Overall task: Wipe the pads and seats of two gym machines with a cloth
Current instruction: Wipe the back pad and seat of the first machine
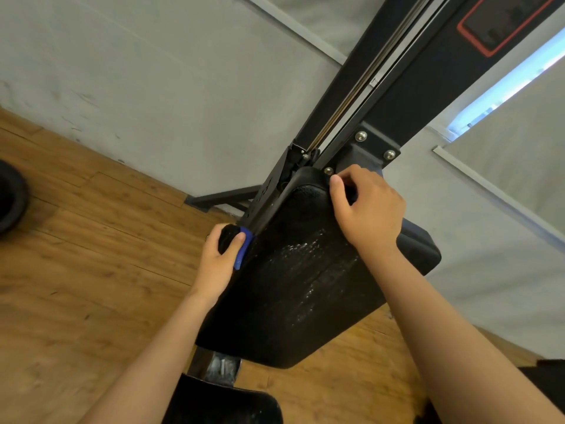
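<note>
Left hand [224,254] clenched on cloth [243,247], pressed to pad [293,270] edge at 9 o'clock, wiping. Right hand [368,206] curled gripping pad top, apparently steadying.

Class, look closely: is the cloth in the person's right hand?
No, the left hand presses the cloth against the pad, while the right hand grips the pad's top edge.

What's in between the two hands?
The head view shows only the worn black padded back pad between the left hand, holding a blue-edged cloth, and right hand.
</note>
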Tool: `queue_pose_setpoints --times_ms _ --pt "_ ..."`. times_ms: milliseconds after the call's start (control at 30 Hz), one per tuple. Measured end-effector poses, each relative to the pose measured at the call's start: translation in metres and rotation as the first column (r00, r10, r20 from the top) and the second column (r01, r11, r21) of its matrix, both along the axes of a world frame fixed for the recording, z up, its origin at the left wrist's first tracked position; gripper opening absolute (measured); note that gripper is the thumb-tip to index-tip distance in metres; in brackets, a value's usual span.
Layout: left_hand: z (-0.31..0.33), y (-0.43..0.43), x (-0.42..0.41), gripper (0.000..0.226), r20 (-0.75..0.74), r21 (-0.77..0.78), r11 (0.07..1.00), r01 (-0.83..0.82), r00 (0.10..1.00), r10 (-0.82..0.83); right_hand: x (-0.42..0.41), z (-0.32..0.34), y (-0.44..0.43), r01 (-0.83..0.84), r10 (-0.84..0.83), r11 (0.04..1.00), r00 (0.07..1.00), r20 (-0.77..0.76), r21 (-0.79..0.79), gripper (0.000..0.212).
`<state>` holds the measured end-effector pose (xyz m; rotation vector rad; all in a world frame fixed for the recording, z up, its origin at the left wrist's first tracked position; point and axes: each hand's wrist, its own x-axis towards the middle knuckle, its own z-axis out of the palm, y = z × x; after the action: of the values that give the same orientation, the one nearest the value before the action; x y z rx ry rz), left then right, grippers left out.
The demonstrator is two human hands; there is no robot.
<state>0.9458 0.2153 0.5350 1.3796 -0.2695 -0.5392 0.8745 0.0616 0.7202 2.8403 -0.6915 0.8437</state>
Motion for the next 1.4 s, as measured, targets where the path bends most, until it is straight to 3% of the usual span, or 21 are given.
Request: queue_pose_setpoints --times_ms 100,433,700,800,1100,1200,1333,1400 --pt "0.002 -0.002 0.001 0.019 0.036 -0.018 1.000 -0.009 0.999 0.009 0.001 -0.001 0.001 -0.010 0.010 1.000 1.000 0.002 -0.001 0.047" --pt "-0.060 0.013 -0.013 0.008 -0.190 0.118 0.993 -0.019 0.981 0.041 0.000 0.001 0.003 0.002 -0.002 1.000 1.000 0.012 -0.031 0.045" --pt "-0.016 -0.008 0.004 0.011 -0.030 -0.044 0.999 0.008 1.000 -0.010 -0.002 0.000 0.004 0.023 -0.024 0.999 1.000 -0.016 -0.030 0.046" --pt "-0.022 -0.002 -0.004 0.010 -0.093 -0.059 0.998 -0.007 0.996 0.001 -0.004 0.000 0.001 0.018 -0.019 0.999 1.000 -0.025 -0.047 0.044" --pt "-0.080 0.020 -0.018 0.017 -0.250 0.156 0.987 0.028 0.968 0.012 -0.001 -0.004 0.002 0.002 -0.005 0.995 1.000 -0.024 -0.095 0.042" --pt "-0.072 0.018 -0.010 0.008 -0.271 0.088 0.995 0.042 0.962 -0.017 -0.002 -0.004 0.002 -0.006 0.003 0.995 1.000 -0.026 -0.101 0.041" --pt "-0.057 0.016 -0.001 0.013 -0.322 -0.132 0.990 0.040 0.943 -0.081 -0.002 -0.005 0.000 -0.017 0.015 0.994 1.000 -0.017 -0.104 0.041" --pt "-0.054 0.016 -0.003 0.015 -0.282 -0.130 0.990 0.052 0.955 -0.088 -0.002 -0.005 -0.001 -0.025 0.024 0.994 1.000 -0.011 -0.108 0.041"
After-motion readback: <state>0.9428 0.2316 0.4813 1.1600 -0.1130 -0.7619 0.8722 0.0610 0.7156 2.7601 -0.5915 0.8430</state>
